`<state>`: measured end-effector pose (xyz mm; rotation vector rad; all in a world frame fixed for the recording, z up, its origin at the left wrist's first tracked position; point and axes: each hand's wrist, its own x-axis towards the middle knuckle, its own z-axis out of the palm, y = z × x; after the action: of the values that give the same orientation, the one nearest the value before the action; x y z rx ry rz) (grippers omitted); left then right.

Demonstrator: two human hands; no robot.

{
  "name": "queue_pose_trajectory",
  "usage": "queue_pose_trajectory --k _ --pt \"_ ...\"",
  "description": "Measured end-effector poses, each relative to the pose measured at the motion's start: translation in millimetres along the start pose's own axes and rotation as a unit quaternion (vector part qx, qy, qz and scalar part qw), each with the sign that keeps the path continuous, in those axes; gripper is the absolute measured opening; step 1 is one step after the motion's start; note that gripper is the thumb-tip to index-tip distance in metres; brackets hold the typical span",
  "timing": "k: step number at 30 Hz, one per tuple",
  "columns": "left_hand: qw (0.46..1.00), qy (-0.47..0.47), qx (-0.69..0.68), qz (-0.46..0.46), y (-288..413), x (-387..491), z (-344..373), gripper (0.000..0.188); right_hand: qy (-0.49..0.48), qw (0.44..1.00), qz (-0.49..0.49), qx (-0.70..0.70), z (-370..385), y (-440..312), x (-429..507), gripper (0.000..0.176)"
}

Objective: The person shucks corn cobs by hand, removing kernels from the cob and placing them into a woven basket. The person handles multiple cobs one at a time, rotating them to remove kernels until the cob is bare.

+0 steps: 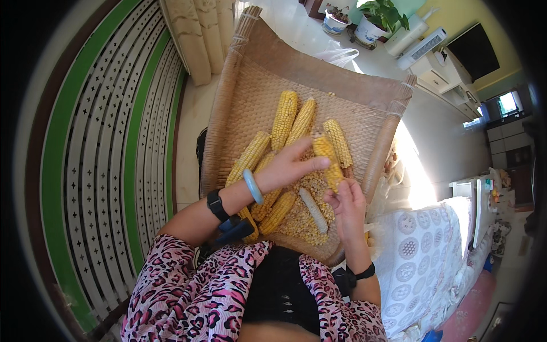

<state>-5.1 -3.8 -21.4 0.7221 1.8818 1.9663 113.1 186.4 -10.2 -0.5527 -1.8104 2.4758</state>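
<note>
A woven winnowing basket (260, 70) lies before me with yellow corn cobs, loose kernels and a bare corncob on it. My right hand (348, 201) grips the lower end of a corn cob (327, 160), which stands nearly upright in the view. My left hand (295, 164), with a light blue bangle at its wrist, is at that cob's left side, thumb near it and fingers spread. Loose kernels (299, 222) are heaped below, and the stripped corncob (314, 210) lies on them. More cobs (250, 156) with kernels rest left of and beyond my hands.
A slatted white and green panel (98, 171) stands at the left, beside a beige curtain (196, 38). Potted plants (369, 30) and a plastic bag (337, 55) are beyond the basket. A patterned cloth cover (410, 265) lies at the right, near the basket's side.
</note>
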Motion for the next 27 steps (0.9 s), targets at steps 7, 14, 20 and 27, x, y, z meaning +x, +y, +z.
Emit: queue_pose_trajectory --k 7,14,20,27 --pt "0.968 -0.033 -0.242 -0.055 5 -1 0 0.029 -0.152 0.746 -0.197 -0.618 1 9 -12 0.041" --pt "0.960 -0.017 -0.238 -0.144 12 -7 -1 0.032 -0.107 0.827 -0.122 -0.539 -8 9 -10 0.028" --pt "0.963 -0.065 -0.174 -0.194 13 -9 2 0.060 -0.026 0.958 -0.056 -0.281 -15 -34 -3 0.034" --pt "0.919 -0.218 -0.202 -0.257 13 -13 8 0.027 -0.158 0.648 -0.457 -0.589 11 -53 29 0.044"
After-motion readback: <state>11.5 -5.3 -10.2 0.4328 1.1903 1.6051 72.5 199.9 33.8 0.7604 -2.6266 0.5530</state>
